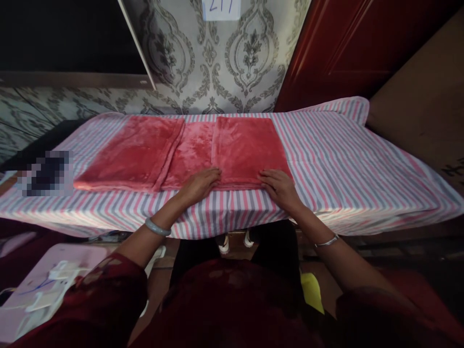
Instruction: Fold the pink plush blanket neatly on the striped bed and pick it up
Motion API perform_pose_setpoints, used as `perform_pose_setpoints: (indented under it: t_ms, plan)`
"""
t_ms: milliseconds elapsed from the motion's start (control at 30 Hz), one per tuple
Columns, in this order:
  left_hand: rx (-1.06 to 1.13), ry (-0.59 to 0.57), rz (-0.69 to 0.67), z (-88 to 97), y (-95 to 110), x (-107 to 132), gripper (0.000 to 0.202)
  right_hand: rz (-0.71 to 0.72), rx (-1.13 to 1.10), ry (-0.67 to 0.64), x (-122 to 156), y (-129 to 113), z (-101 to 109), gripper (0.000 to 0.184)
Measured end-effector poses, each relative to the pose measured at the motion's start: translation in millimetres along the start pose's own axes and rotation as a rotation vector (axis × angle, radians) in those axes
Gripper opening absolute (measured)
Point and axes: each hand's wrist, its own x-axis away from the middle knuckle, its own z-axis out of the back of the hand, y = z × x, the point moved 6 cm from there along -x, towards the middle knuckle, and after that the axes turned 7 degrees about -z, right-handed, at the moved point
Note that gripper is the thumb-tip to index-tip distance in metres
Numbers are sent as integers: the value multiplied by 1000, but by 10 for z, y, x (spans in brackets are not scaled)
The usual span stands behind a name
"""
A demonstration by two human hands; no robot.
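From left to middle, the red blanket [192, 150] is lying folded over the striped cloth [337, 159], a lower strip showing between its left and right panels. My left hand [201, 185] is resting partly open, fingers loosely bent, on the near edge where strip and right panel are meeting. Farther right, my right hand [281, 188] is lying similarly open, its fingers touching the blanket's near right corner without gripping.
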Motion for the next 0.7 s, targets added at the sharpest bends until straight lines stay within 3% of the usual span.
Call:
perform_pose_setpoints:
  t_ms: [233, 400, 533, 700]
  plan:
    - [44, 41, -68, 139, 89, 94, 24, 13, -7, 25, 39, -137, 77, 30]
    - [-43, 43, 19, 224, 177, -268, 33, -85, 56, -72, -388, -217, 39, 40]
    - [-166, -58, 142, 7, 208, -503, 46, -170, 252, -192, -678, -201, -219, 54]
    - [-205, -172, 308, -277, 162, -375, 53, -230, 378, -392, -542, -167, -522, 59]
